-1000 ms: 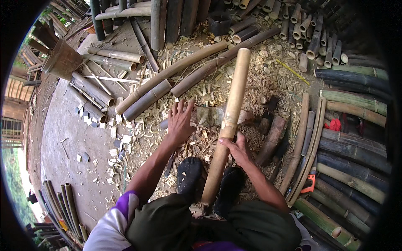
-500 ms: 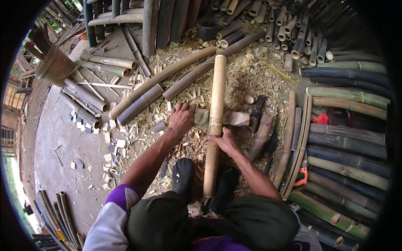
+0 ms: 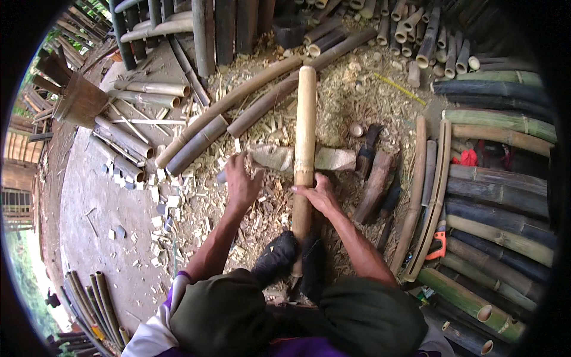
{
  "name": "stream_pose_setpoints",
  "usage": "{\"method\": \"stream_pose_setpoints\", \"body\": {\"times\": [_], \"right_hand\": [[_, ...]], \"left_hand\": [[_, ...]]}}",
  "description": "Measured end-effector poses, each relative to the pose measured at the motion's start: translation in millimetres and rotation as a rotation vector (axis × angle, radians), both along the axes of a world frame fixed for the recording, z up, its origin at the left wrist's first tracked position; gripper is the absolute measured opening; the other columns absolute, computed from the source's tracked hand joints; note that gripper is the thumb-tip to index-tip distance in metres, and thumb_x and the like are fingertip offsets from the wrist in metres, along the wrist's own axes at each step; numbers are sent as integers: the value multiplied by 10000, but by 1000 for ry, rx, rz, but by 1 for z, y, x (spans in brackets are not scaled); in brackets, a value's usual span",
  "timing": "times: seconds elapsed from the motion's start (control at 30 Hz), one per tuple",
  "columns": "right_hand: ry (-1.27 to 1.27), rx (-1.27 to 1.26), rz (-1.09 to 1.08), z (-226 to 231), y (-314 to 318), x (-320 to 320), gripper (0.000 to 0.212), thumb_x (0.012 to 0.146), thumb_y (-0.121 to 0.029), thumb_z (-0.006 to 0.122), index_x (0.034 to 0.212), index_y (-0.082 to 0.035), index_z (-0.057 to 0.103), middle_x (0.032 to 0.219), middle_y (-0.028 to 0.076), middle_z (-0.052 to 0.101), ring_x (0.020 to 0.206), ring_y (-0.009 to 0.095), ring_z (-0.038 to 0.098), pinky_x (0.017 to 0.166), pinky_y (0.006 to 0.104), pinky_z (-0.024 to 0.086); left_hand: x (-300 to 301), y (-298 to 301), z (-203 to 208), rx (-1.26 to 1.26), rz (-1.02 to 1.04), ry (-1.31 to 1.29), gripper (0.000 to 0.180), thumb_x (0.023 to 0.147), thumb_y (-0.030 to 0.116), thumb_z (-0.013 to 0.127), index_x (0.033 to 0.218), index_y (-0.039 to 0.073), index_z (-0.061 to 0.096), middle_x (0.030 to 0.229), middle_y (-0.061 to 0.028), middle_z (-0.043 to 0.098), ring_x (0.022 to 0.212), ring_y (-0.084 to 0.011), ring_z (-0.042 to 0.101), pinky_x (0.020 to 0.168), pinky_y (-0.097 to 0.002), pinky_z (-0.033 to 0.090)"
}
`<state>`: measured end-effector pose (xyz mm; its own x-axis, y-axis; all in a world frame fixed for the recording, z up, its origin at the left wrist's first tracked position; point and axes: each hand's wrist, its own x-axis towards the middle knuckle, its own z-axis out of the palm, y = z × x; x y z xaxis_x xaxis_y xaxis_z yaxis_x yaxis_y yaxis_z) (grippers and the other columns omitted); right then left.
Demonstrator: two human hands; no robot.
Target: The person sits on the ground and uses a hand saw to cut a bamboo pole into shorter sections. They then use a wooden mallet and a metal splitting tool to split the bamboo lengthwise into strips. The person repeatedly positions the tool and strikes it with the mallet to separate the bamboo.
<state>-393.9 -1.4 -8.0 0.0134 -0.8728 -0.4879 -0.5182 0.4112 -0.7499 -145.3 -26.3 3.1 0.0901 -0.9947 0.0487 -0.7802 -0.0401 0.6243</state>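
A pale, peeled bamboo pole (image 3: 306,113) lies lengthwise before me, its far part resting across a rough wooden block (image 3: 336,159). My right hand (image 3: 323,195) grips the pole near its middle, thumb laid over the top; the fingers underneath are partly hidden. To the left of the pole my left hand (image 3: 242,183) hovers above the wood chips, fingers and thumb apart, with nothing in it. My dark-covered left foot (image 3: 277,257) and right foot (image 3: 313,262) flank the near end of the pole and partly hide it.
Long bamboo poles (image 3: 238,110) lie beyond my left hand. Wood chips (image 3: 172,202) cover much of the ground. A dark-handled tool (image 3: 370,149) and a brown log (image 3: 375,185) are right of the block. Stacked bamboo (image 3: 496,202) and an orange-handled saw (image 3: 438,245) lie farther right.
My left hand has come off the block area, moving left and nearer to me. My left foot has swung right against the pole's near end. My right hand keeps its hold.
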Motion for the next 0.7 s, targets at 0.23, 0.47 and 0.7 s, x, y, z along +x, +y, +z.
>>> {"method": "stream_pose_setpoints", "body": {"times": [0.23,0.47,0.7], "right_hand": [[-50,14,-2,-12,5,-8,962,740,-571,866,1320,121,537,1288,337,592,1122,390,638,930,467,534],[342,-384,-297,51,37,-65,519,977,-372,690,1359,-46,558,1123,166,663,990,302,656,888,440,520],[871,-50,-352,21,55,-137,895,838,-531,790,1410,50,421,1260,328,616,1144,491,624,956,534,497]], "left_hand": [[51,76,-25,364,17,-4,363,878,194,755,1108,20,536,995,-165,641,913,-290,625,802,-477,495],[60,13,41,338,349,804,349,998,189,686,1231,26,483,950,-108,658,805,-185,671,604,-309,558],[-5,-97,67,513,295,1587,225,1057,249,605,1131,38,576,898,-63,589,774,-199,648,725,-408,644]]}}
